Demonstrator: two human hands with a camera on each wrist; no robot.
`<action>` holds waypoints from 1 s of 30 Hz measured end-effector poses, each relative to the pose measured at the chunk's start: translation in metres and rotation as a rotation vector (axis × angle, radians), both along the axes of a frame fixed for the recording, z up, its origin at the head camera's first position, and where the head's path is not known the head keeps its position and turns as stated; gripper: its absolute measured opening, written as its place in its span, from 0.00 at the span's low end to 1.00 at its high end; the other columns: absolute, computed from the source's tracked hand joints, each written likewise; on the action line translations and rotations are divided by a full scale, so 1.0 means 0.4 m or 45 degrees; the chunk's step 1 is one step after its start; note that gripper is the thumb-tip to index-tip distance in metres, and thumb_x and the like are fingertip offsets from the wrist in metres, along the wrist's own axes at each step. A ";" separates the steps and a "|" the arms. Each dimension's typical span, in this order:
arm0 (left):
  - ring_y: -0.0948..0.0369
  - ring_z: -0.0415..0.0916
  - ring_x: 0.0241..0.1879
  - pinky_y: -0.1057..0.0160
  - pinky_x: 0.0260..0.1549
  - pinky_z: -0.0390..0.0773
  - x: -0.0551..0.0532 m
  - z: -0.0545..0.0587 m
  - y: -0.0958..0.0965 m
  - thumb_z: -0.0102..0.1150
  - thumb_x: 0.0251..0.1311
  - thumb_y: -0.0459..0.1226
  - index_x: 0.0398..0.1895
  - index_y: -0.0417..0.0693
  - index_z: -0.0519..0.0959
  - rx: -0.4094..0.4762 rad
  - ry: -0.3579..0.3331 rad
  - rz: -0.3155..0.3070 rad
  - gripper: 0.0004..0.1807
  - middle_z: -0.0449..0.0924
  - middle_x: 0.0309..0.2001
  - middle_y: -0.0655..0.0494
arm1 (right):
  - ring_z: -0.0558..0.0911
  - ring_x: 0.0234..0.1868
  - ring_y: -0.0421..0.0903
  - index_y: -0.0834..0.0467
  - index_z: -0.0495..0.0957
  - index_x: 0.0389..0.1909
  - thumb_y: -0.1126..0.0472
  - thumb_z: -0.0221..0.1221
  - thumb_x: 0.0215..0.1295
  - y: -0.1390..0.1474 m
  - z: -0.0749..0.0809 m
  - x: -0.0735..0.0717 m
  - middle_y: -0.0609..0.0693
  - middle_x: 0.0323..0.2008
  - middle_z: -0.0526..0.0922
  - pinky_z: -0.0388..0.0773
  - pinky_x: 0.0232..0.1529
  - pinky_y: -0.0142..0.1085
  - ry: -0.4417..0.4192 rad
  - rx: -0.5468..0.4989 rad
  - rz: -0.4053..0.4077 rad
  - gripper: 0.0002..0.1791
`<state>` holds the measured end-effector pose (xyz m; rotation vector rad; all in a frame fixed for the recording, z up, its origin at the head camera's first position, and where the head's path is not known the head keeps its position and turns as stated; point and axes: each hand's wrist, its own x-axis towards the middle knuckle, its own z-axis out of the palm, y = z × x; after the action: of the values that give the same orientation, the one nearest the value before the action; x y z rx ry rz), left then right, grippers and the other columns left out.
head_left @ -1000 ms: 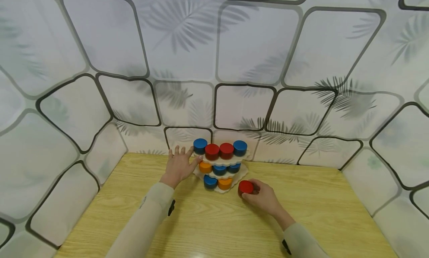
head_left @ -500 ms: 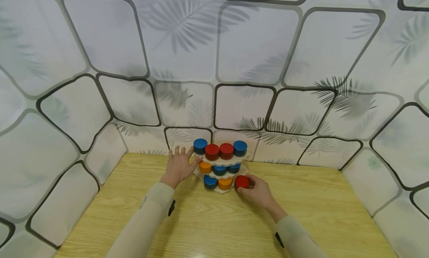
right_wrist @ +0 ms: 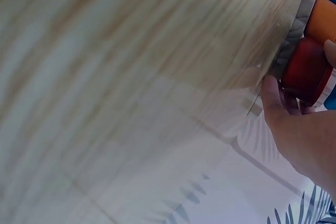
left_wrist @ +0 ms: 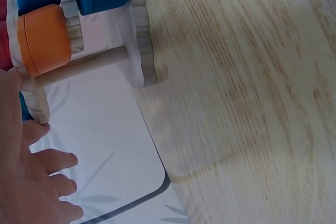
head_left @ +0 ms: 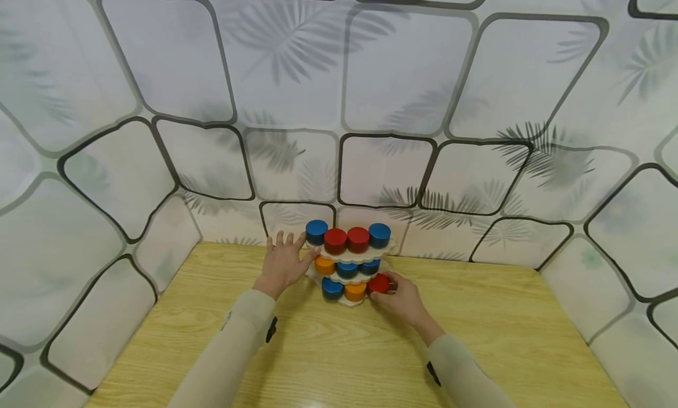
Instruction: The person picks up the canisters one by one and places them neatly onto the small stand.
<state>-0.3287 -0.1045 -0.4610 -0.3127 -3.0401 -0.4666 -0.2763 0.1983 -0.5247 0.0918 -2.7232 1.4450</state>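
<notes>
A three-tier wooden stand (head_left: 352,258) with scalloped pale plates stands near the back wall, bearing round blocks. The top tier shows two blue blocks and two red blocks (head_left: 335,241). Orange and blue blocks sit on the middle tier; on the bottom one are a blue block (head_left: 332,288) and an orange block (head_left: 355,291). My right hand (head_left: 401,298) grips another red block (head_left: 378,283) by its side, at the right of the bottom tier beside the orange one. With fingers spread, my left hand (head_left: 284,264) touches the top plate's left edge (left_wrist: 37,100).
A light wood table (head_left: 328,355) lies beneath the stand. Patterned wall panels (head_left: 386,169) enclose it at the back and both sides, the back one close behind the stand.
My right hand has carried the red block left and slightly away from me, from beside the stand to the bottom tier. My left hand and the stand have stayed put.
</notes>
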 end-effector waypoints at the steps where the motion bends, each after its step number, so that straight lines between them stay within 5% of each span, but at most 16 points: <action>1: 0.33 0.47 0.82 0.30 0.80 0.44 0.001 0.000 0.000 0.34 0.78 0.68 0.84 0.52 0.60 -0.003 0.003 -0.001 0.43 0.59 0.80 0.33 | 0.87 0.48 0.54 0.66 0.80 0.62 0.62 0.76 0.59 -0.001 -0.001 -0.001 0.62 0.53 0.87 0.88 0.50 0.46 -0.001 0.000 0.003 0.30; 30: 0.33 0.48 0.82 0.29 0.80 0.43 0.003 0.006 0.004 0.33 0.78 0.67 0.83 0.51 0.61 -0.008 0.005 -0.005 0.43 0.59 0.80 0.33 | 0.87 0.51 0.55 0.62 0.82 0.62 0.62 0.76 0.61 -0.013 -0.002 -0.016 0.60 0.57 0.87 0.87 0.51 0.46 -0.032 -0.054 0.008 0.28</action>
<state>-0.3277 -0.1029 -0.4587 -0.3194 -3.0378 -0.4564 -0.2828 0.1932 -0.5255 0.0810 -2.7122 1.5152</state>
